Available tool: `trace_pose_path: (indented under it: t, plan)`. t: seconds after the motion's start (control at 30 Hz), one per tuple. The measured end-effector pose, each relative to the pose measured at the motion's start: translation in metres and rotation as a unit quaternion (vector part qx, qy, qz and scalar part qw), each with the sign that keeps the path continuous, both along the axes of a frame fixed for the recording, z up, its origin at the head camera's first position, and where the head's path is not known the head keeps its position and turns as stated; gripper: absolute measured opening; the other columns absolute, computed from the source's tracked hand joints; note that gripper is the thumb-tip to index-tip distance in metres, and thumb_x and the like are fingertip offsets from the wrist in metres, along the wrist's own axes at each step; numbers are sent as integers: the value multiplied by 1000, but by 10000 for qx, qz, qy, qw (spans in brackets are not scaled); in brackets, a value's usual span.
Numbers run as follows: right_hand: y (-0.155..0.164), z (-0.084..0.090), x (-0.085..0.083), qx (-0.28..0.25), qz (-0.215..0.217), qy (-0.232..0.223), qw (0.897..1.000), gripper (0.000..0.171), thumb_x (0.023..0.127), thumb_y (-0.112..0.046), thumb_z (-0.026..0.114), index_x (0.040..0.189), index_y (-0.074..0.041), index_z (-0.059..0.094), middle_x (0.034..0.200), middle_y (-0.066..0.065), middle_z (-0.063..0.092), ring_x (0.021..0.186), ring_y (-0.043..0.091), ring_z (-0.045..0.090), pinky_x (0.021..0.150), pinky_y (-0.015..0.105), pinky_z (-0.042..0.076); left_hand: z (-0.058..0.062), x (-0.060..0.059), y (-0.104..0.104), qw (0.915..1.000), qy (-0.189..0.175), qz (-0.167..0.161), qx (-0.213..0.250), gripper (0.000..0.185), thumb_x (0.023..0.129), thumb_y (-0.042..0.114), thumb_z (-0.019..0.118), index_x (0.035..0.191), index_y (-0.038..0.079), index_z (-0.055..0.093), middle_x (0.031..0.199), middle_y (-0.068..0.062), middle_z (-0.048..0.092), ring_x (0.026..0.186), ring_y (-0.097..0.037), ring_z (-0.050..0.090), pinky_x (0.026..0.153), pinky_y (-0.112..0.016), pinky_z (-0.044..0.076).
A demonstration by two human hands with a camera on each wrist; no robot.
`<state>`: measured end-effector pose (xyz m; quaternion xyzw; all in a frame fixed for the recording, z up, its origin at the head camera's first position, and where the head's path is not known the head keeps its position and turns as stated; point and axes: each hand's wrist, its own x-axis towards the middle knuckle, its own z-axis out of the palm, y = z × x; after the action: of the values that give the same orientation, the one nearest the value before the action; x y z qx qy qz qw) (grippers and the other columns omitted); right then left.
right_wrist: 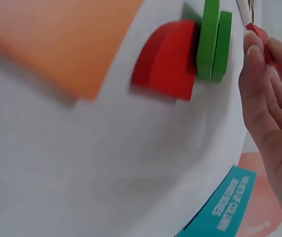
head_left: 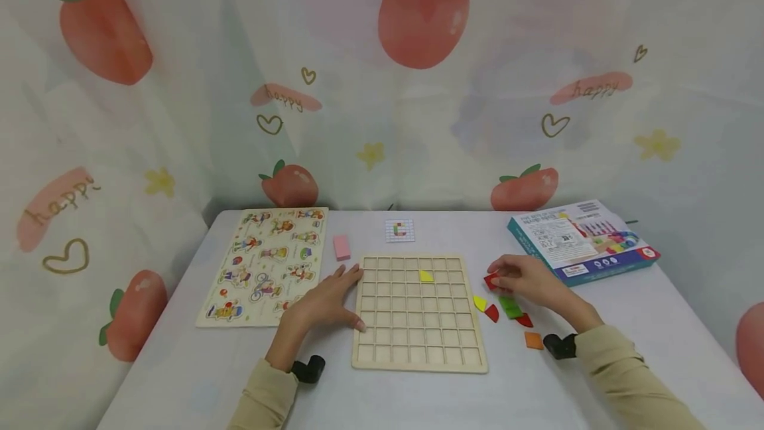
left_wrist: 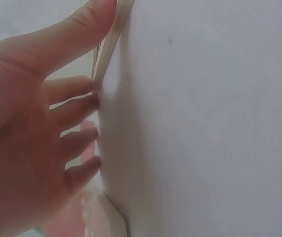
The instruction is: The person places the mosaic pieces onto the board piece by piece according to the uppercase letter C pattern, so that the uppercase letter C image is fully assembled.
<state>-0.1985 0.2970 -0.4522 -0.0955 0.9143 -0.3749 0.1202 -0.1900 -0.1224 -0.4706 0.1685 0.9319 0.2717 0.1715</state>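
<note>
My left hand (head_left: 319,302) lies along the left side of a wooden grid board (head_left: 420,368), its fingers spread and its thumb at the board's edge. In the left wrist view the fingers (left_wrist: 79,111) look fairly straight. A yellow quarter-round piece (head_left: 426,276) sits in one upper cell of the board. Off the board's right side, my right hand (head_left: 531,281) pinches a red block (head_left: 491,281) between thumb and fingers. Close below that hand are green blocks (head_left: 510,307), red quarter-round pieces (head_left: 492,312) (right_wrist: 173,61), another yellow piece (head_left: 480,303) and an orange square (head_left: 534,340).
A picture puzzle board (head_left: 268,267) lies at the left, with a pink block (head_left: 342,247) beside it. Behind the grid board is a small pattern card (head_left: 400,231). A boxed set (head_left: 585,241) rests at the back right, near the right forearm. Printed cloth (head_left: 358,118) hangs behind the table.
</note>
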Motion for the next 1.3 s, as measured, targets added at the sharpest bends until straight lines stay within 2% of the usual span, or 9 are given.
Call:
trace_pose_path:
  t: [0.17, 0.4, 0.6, 0.9, 1.13, 1.3]
  plan:
    - [-15, 5, 1, -202, -4, -156, 9997, 23, 97, -9, 69, 117, 2, 67, 105, 13, 73, 84, 21, 68, 75, 32, 63, 0, -1, 3, 10000, -15, -34, 7, 110, 71, 44, 93, 161, 17, 37, 171, -2, 25, 159, -35, 17, 122, -63, 27]
    - [-40, 12, -4, -26, 191, 123, 9997, 21, 95, -8, 71, 115, -2, 68, 103, 9, 70, 89, 20, 66, 78, 30, 61, 0, -1, 4, 10000, -14, 21, 32, 110, 70, 42, 94, 161, 17, 37, 171, -3, 26, 159, -37, 18, 122, -64, 27]
    - [-55, 8, -7, -261, 318, 80, 9991, 21, 94, -5, 71, 114, 0, 69, 103, 12, 70, 88, 21, 69, 80, 32, 62, -1, 0, 5, 10000, -60, -25, -17, 110, 71, 42, 94, 161, 17, 36, 171, -2, 26, 159, -36, 17, 123, -63, 26]
    - [-70, 3, -13, -186, 521, 185, 9983, 26, 94, -4, 71, 119, 1, 71, 108, 13, 72, 96, 24, 69, 91, 41, 60, 1, 3, 4, 9999, -16, -111, -8, 111, 71, 41, 93, 161, 13, 35, 171, -3, 26, 159, -36, 16, 124, -62, 25]
    - [-82, 2, -19, -285, 642, 41, 9975, 30, 94, -3, 70, 123, 4, 70, 103, 11, 73, 89, 18, 69, 85, 33, 59, 4, 2, 1, 10000, -11, -53, -45, 111, 72, 41, 93, 162, 15, 34, 171, -2, 25, 159, -36, 16, 124, -62, 25]
    - [-88, 1, -21, -312, 723, 96, 9969, 30, 92, -4, 73, 121, 4, 71, 101, 10, 74, 87, 18, 68, 85, 33, 59, 3, 2, 1, 10000, -47, -10, -61, 111, 72, 41, 93, 162, 16, 34, 171, -1, 24, 159, -35, 16, 124, -62, 25]
